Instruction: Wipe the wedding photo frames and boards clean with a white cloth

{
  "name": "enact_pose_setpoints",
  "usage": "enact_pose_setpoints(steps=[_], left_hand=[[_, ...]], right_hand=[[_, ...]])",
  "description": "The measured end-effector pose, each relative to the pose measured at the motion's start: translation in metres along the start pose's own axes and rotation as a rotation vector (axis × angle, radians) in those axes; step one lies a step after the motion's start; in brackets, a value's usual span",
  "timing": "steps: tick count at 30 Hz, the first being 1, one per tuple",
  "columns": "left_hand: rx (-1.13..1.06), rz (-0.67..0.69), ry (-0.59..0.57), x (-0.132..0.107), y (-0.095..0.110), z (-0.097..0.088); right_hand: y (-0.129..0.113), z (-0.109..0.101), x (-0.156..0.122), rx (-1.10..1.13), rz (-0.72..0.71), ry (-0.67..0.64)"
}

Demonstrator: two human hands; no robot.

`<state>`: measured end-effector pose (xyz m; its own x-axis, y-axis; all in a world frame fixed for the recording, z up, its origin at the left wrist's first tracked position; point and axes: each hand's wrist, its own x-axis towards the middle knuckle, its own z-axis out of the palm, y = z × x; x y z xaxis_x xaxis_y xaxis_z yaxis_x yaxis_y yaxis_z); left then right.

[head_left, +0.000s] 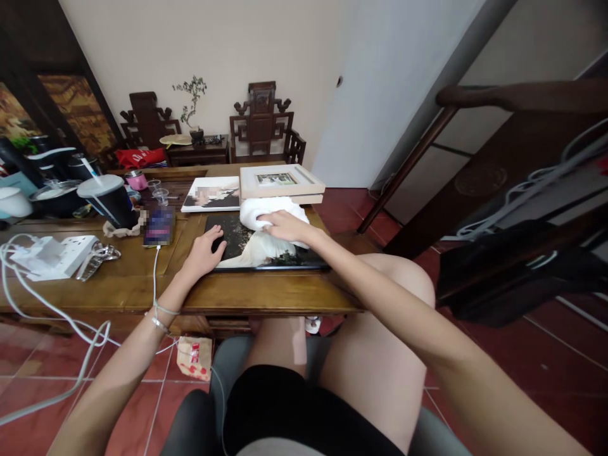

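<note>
A dark photo panel (266,252) with a pale, gown-like shape on it lies flat near the front edge of the wooden table. My left hand (205,250) rests on its left end, fingers spread and holding nothing. On the panel's upper right part, my right hand (285,227) grips a bunched white cloth (254,212) and presses it against the surface. The cloth and my right hand hide part of the picture. Just behind the panel are a white-edged photo print (213,193) and a stack of cream frames or boxes (304,180).
A charging phone (159,227), a lidded dark cup (111,199), a white power strip (61,254) and loose white cables (90,361) occupy the table's left side. A wooden chair (408,171) stands at the right. A paper bag (194,358) is below the table edge.
</note>
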<state>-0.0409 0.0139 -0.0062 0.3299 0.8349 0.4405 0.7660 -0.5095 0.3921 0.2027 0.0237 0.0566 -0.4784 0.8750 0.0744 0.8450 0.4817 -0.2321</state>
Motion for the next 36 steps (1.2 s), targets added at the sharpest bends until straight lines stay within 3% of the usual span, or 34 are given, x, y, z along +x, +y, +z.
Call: enact_pose_setpoints(steps=[4,8,13,16,18,21,26,29,32,36], left_hand=[[0.001,0.002,-0.007,0.001,0.000,-0.001],[0.012,-0.014,-0.011,0.002,0.001,-0.001],[0.014,-0.012,-0.011,0.001,0.001,0.001],[0.020,-0.008,-0.005,0.001,0.000,0.001],[0.020,-0.009,-0.005,0.001,0.000,0.001],[0.011,-0.016,-0.007,0.001,0.001,0.001],[-0.007,-0.026,-0.012,0.001,0.002,-0.001],[-0.004,-0.025,-0.022,0.001,0.002,-0.002],[-0.002,-0.017,-0.023,0.001,0.001,-0.001],[-0.013,-0.007,-0.017,0.001,-0.002,0.001]], right_hand=[[-0.004,0.026,0.003,-0.125,-0.089,0.069],[-0.017,0.037,-0.038,-0.110,-0.195,0.054],[-0.043,0.022,-0.108,-0.013,-0.250,-0.008],[-0.050,0.001,-0.124,0.064,-0.195,-0.056],[-0.048,-0.012,-0.116,0.113,-0.144,-0.057],[-0.038,-0.023,-0.080,0.165,-0.122,-0.052],[-0.016,-0.023,0.001,0.158,-0.052,-0.027],[-0.004,-0.020,0.032,0.136,-0.036,-0.022],[-0.001,-0.010,0.041,0.112,-0.030,-0.006],[-0.014,0.016,0.019,0.012,-0.024,0.033]])
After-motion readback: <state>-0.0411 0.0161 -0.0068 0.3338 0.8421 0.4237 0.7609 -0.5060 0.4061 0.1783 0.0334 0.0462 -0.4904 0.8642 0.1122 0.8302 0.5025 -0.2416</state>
